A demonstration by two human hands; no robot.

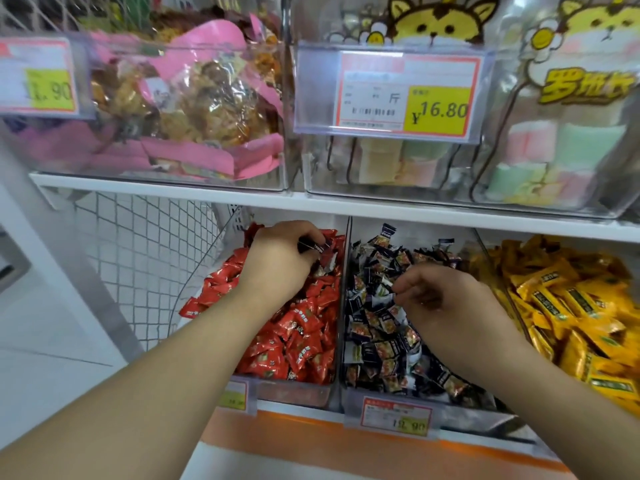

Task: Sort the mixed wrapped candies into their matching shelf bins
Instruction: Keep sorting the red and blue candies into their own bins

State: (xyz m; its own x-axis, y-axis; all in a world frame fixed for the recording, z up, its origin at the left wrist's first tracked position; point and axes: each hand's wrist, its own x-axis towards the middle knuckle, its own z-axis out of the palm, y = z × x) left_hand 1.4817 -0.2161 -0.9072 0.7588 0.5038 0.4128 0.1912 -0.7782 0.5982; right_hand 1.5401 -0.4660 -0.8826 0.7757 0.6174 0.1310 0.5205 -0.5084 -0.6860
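The left hand (277,261) reaches deep into the clear plastic bin of red-wrapped candies (294,327), its grip pinched on a small dark-wrapped candy (310,244) that looks like a stray from the neighbouring clear bin of dark navy-wrapped candies (388,327). The risk, as I judge it, is that this light pinch lets the slick wrapper slip and fall back among the red ones, or drags a red piece across the divider with it. The right hand (440,299) hovers over the navy bin with fingers curled, thumb and forefinger close together at a wrapper; whether it actually holds one I cannot tell. The bin of yellow-wrapped bars (571,306) is cut off at the right edge, and the lower price tags (398,415) are too blurred to read.
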